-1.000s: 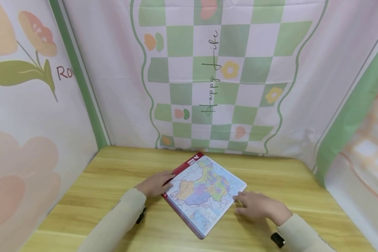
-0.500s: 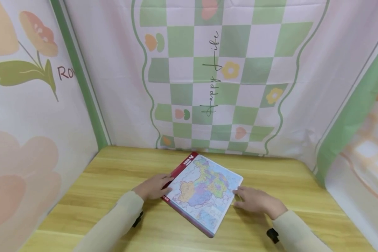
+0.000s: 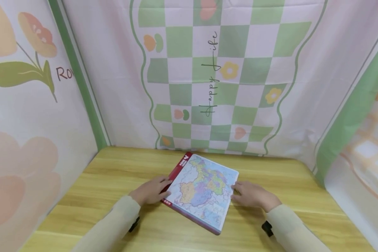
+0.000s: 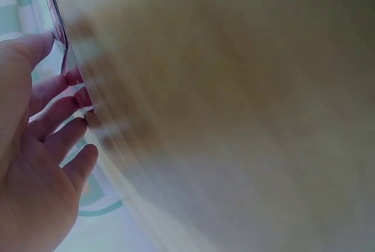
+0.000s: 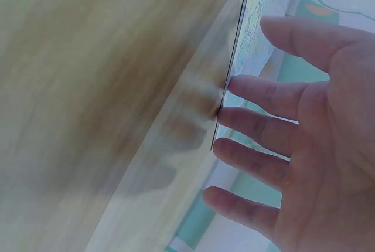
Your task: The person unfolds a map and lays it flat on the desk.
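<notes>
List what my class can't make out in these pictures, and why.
Head view: any place names on the map board, too small.
Head view: the board's underside, hidden by its face.
Head view: part of its red border, covered by the left hand.
Head view: sleeves, cut off by the bottom edge.
Left wrist view: table grain, blurred.

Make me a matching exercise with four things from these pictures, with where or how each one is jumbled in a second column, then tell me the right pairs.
Things:
1. Map board
2. Left hand
3. Table
4. Right hand

Places and looks:
A. Touching the red strip
B. At the pale edge opposite the strip
C. Yellowish-brown, wood-grained
D. Between the two hands, turned at an angle

Right pairs: 1-D, 2-A, 3-C, 4-B.
</notes>
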Available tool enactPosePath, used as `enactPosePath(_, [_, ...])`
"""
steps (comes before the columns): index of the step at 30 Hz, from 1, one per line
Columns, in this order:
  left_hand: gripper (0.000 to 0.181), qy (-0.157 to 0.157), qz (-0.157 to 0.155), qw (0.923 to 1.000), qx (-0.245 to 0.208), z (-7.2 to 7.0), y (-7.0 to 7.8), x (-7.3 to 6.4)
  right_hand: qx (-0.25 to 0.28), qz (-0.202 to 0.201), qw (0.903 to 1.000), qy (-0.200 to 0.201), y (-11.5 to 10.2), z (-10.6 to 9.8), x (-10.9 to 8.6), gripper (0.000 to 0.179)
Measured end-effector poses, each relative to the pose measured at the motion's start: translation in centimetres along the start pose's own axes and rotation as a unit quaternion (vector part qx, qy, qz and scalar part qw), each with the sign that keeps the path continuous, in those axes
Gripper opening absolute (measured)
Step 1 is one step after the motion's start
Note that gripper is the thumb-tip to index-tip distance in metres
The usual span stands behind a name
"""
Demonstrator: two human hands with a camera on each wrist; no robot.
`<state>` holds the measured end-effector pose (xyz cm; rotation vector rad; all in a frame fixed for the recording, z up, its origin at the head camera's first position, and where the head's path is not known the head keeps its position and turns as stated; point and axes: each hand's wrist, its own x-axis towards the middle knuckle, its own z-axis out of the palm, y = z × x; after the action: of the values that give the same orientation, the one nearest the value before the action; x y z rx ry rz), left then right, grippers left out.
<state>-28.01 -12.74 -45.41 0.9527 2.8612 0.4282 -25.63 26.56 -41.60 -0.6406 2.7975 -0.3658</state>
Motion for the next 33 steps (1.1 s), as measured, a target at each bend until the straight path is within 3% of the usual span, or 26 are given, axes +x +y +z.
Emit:
enactPosePath(12, [0.058,-0.005,-0.012,0.9999,0.008,0.5,0.4,-1.0,0.001,0.018,0.9998,-0.003,0.6,-0.1,1.4,0.055])
enactPosePath(25, [0.06,0.007,0.009,0.9997,0.022,0.8,1.1,-1.6,-0.015,0.03,0.9994,-0.007,0.8,-0.4,2.7,0.057])
enactPosePath(33, [0.061,-0.001,0.001,0.9999,0.013,0.6,1.6,-1.8,-0.016,0.023,0.9996,-0.009,0.7,-0.7,3.4,0.057])
